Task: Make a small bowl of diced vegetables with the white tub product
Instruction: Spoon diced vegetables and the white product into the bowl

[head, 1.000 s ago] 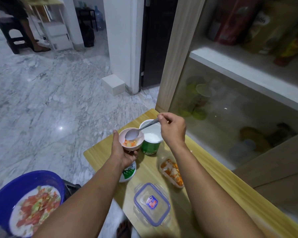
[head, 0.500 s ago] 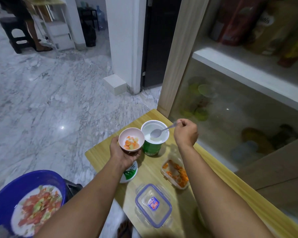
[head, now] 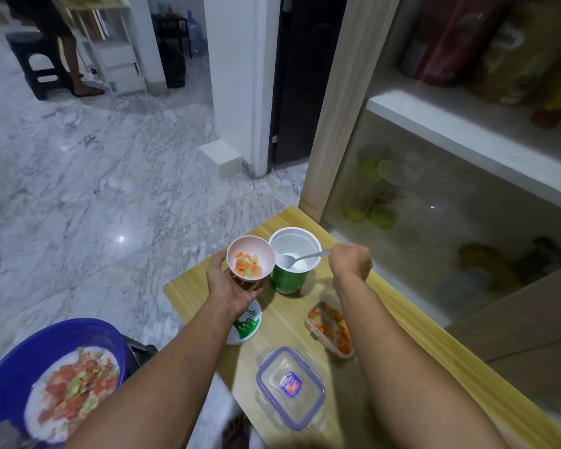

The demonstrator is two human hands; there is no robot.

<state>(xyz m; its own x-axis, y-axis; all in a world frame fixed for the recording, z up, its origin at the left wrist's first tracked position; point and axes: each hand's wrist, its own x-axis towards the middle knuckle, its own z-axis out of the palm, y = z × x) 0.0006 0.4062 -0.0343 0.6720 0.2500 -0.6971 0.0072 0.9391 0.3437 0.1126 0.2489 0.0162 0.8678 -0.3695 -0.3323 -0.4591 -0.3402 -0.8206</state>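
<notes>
The left hand (head: 232, 286) cupped the small pink bowl (head: 250, 260) from below, fingers curled round it — diced orange and pale green vegetables (head: 247, 265) lay inside. Just beside it on the wooden table (head: 289, 322) stood the open white tub (head: 293, 259). The right hand (head: 352, 262) pinched a metal spoon (head: 305, 258) — its bowl dipped into the tub's white product.

L hand (head: 230, 286) w/ pink bowl (head: 250, 261) of veg; R hand (head: 352, 261) w/ spoon (head: 305, 258) in tub (head: 293, 259).
</notes>
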